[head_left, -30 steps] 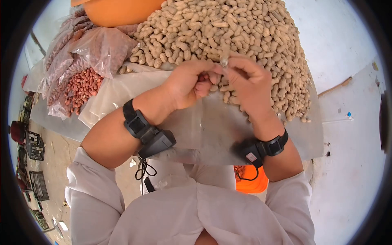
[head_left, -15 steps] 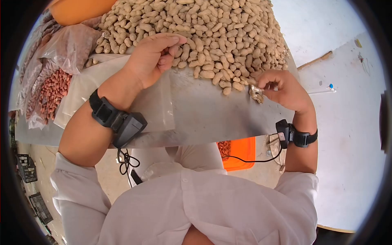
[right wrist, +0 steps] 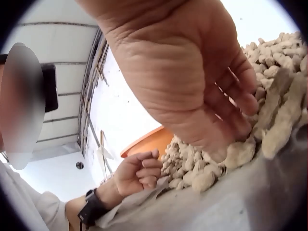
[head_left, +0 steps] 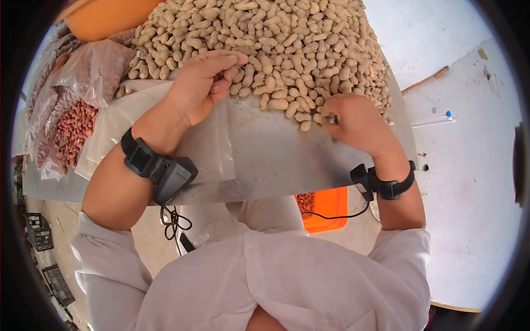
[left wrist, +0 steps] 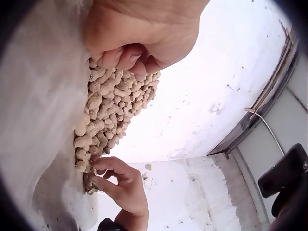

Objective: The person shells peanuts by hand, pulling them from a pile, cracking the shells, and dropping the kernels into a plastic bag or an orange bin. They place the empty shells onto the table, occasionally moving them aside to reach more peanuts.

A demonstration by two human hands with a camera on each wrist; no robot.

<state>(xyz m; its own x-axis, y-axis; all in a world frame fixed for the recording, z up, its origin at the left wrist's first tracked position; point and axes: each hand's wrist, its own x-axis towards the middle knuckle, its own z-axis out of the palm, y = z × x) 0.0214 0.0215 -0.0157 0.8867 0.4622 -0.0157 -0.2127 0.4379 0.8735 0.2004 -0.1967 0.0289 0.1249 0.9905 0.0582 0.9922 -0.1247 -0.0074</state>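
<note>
My right hand [head_left: 356, 124] is at the front edge of the heap of unshelled peanuts [head_left: 276, 44]. Its thumb and fingertips pinch a peanut [right wrist: 240, 153], seen close up in the right wrist view. Darker shell-like pieces [left wrist: 89, 184] lie just below that hand in the left wrist view. My left hand [head_left: 204, 83] hovers at the heap's left front edge, fingers curled toward the palm and thumb against the index finger. The inside of its palm is hidden, and nothing shows at its fingertips.
Clear bags of red peanut kernels [head_left: 74, 129] lie at the left, with an orange basin [head_left: 113, 19] behind. A plastic sheet [head_left: 212, 149] covers part of the grey tabletop [head_left: 270, 165]. Below the table edge stands an orange container [head_left: 331, 212]. A white wall [right wrist: 115, 91] rises beyond.
The hands have parted from where they met over the heap. My right hand went right with opened shell pieces, then came back left to the peanuts without them showing. My left hand has stayed nearly still lately.
</note>
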